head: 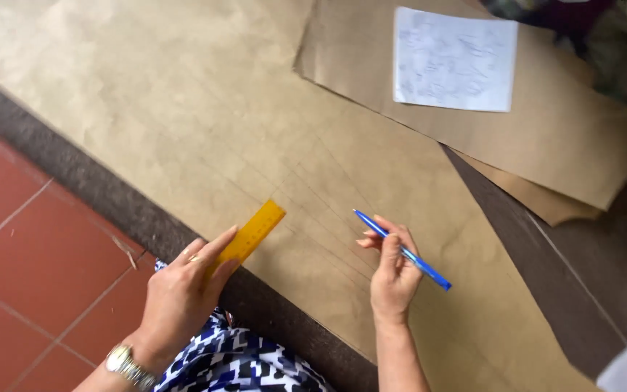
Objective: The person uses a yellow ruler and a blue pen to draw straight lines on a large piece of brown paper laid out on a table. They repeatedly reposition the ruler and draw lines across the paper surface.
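A large sheet of brown kraft paper covers the dark tabletop. On it, the left hand pinches a short yellow plastic ruler, while the right hand grips a slim blue pen above faint pencil lines.

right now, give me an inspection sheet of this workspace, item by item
surface: dark table edge covered by a large sheet of brown paper with faint pencil lines drawn on it
job's things: yellow ruler lying at the paper's near edge; blue pen
clutter: second brown paper piece overlapping at the far side, white sheet with pencil sketches lying on it
grippers: left hand pressing on the ruler, a wristwatch on its wrist; right hand holding the pen above the paper
cables: nothing seen
surroundings: red tiled floor at left; blurred items at the far right, too unclear to tell
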